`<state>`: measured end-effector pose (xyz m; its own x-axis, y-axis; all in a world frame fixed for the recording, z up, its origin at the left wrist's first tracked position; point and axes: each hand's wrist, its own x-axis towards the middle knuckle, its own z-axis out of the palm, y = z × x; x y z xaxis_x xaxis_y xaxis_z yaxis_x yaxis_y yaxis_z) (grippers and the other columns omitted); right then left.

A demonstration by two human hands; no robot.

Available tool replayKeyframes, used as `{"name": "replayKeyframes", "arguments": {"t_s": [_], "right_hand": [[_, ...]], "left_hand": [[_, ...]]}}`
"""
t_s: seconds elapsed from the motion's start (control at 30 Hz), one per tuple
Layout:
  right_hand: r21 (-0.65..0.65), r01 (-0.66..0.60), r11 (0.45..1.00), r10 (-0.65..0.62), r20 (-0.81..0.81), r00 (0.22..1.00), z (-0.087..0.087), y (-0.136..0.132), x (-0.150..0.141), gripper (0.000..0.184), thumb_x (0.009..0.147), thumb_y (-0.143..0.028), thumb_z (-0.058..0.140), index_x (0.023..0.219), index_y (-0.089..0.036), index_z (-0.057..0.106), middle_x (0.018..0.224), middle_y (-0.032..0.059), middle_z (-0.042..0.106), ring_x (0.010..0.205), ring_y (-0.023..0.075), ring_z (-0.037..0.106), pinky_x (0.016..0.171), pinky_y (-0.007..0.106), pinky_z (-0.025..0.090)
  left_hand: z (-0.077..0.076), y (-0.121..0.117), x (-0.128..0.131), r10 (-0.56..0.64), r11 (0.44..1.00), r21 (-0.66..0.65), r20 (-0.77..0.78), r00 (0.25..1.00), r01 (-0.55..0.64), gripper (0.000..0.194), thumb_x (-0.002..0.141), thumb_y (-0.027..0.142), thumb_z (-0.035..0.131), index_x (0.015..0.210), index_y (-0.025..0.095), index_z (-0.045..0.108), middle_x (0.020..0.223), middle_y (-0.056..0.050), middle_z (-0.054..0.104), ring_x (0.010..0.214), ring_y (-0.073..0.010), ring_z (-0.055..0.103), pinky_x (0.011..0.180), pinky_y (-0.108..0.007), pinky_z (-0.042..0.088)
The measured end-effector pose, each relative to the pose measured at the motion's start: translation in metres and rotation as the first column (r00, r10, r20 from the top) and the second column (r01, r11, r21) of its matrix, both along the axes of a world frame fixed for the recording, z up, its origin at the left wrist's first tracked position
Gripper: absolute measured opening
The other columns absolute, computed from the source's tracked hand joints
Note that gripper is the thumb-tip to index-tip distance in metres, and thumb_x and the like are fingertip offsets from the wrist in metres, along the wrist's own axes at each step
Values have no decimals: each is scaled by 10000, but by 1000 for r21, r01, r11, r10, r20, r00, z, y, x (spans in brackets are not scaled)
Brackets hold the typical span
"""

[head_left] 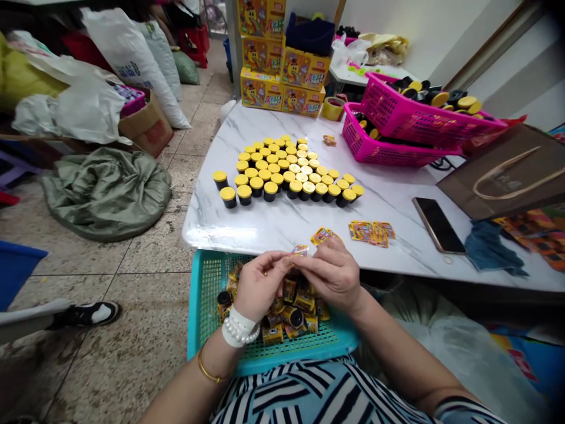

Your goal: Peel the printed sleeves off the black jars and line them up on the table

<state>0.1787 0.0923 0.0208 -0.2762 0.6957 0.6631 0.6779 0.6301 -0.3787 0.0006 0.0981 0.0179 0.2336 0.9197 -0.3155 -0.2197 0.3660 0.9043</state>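
Nearest my view, a turquoise plastic basket [273, 358] sits against the striped shirt [304, 394], holding a loose heap of small yellow-and-brown printed packets [272, 334]; black round ends show on a few. Above it I have both bare hands close together. The left hand [260, 285] has thumb and forefinger drawn together, and the right hand [333, 274] meets it with its own fingertips pinched in. Both seem clamped on one small, shiny, multicoloured printed wrapper [300, 250]. It pokes up just beyond the fingertips, its lower part covered by them; whether anything sits inside, I cannot tell.

Just past the right hand, a few flat orange printed wrappers [323, 235] lie at the near edge of the white marbled table [238, 235]. A larger spread pile of orange-and-purple wrappers [373, 232] lies to the right, with a dark-screened phone [439, 225] beyond it on that side.

Farther in stand dozens of black plastic cups with yellow lids [270, 189], bunched and upright, with no printed wrap visible on them. I judge the work partway: the basket's packets look finished, while these cups look untouched. More black-and-yellow pieces [439, 99] fill the upper of two magenta plastic baskets [397, 118], near stacked yellow cartons [261, 91].
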Motion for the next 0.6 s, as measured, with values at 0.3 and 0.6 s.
{"name": "replayKeyframes", "arguments": {"t_s": [0.3, 0.6], "right_hand": [[-450, -91, 889, -133, -443, 887, -1, -22, -24, 336, 923, -292, 619, 1252, -221, 628, 982, 66, 656, 840, 191, 612, 729, 335, 502], [-658, -134, 741, -299, -501, 812, -11, -21, -55, 387, 995, -426, 483, 677, -208, 514, 523, -50, 477, 458, 97, 445, 467, 234, 352]], "left_hand": [[-8, -11, -19, 157, 987, -34, -30, 987, -158, 252, 719, 361, 797, 729, 140, 677, 515, 51, 515, 446, -44, 386, 409, -155, 267], [3, -41, -25, 380, 897, 296, -139, 914, -328, 154, 886, 318, 640, 888, 169, 679, 680, 11, 612, 512, -75, 479, 476, -194, 385]]}}
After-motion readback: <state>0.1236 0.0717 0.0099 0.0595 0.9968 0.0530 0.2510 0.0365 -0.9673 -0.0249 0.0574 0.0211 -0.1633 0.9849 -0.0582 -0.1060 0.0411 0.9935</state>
